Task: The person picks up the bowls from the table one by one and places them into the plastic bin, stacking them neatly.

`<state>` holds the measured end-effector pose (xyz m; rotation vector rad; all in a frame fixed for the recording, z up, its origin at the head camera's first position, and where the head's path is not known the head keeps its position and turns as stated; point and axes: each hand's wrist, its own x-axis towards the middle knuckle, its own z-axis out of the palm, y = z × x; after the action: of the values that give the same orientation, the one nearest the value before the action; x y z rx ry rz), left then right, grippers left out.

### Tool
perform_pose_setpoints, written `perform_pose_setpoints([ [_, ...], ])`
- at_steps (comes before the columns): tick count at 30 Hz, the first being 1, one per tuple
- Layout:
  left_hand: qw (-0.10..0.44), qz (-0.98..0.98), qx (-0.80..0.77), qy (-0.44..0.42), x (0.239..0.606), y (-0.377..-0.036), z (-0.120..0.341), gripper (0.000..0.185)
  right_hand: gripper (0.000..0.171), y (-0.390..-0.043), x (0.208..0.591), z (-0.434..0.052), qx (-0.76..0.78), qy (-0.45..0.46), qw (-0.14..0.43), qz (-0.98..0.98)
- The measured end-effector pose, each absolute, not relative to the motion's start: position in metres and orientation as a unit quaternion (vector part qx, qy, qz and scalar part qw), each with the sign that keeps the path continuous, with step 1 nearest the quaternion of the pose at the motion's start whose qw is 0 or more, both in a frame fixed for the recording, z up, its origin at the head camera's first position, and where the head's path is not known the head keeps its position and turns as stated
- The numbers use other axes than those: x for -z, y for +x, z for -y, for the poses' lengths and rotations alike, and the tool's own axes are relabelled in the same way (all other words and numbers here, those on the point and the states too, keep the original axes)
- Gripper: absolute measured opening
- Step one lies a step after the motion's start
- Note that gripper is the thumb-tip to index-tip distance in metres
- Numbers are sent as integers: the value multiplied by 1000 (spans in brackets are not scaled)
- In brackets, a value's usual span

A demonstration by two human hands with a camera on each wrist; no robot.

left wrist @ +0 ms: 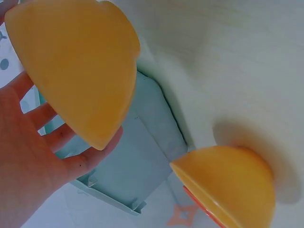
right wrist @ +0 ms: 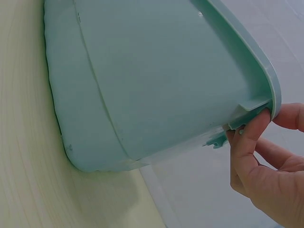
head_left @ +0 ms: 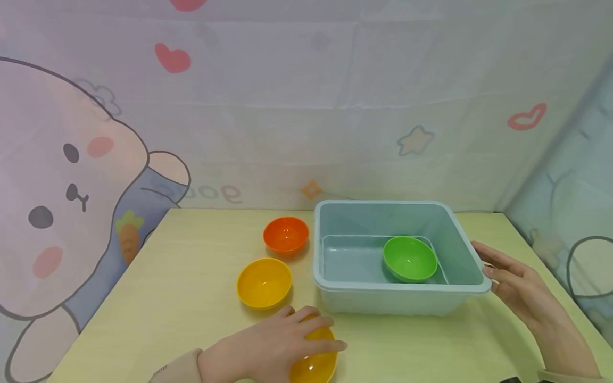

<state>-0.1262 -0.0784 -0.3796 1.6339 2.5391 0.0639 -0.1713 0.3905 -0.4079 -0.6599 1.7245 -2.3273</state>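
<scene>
With fingers spread over its rim, my left hand (head_left: pixel 265 343) grips a yellow bowl (head_left: pixel 317 366) at the front of the table. The left wrist view shows this bowl's outer side, fingers along its rim. My right hand (head_left: pixel 529 292) pinches the right rim of a pale blue-green plastic basin (head_left: pixel 392 302); thumb and fingers show on either side of that rim in the right wrist view. Inside the basin, toward its right end, lies a green bowl (head_left: pixel 409 259). A second yellow bowl (head_left: pixel 264 283) stands left of the basin, just beyond my left hand.
An orange-red bowl (head_left: pixel 286 235) stands behind the second yellow bowl, close to the basin's left wall. The pale wood-grain table (head_left: pixel 158 314) meets a printed cloth (head_left: pixel 268 106) at its back edge. More cloth hangs at the right side.
</scene>
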Motion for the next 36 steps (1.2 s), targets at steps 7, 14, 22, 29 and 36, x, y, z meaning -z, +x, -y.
perform_pose_setpoints([
  [7, 59, -828, -18, 557, 374, -127, 73, 68, 55, -171, 409, -391, 776, -220, 85, -585],
  [14, 38, -816, -2, 577, 372, -128, 66, 63, 55, -171, 408, -391, 769, -215, 90, -595],
  [22, 16, -799, 17, 601, 365, -128, 59, 66, 54, -170, 405, -391, 768, -202, 88, -601],
  [29, 13, -787, 27, 617, 357, -128, 52, 64, 55, -170, 406, -391, 768, -203, 90, -601],
  [36, 1, -774, 29, 632, 354, -127, 47, 60, 54, -170, 406, -391, 769, -203, 87, -599],
])
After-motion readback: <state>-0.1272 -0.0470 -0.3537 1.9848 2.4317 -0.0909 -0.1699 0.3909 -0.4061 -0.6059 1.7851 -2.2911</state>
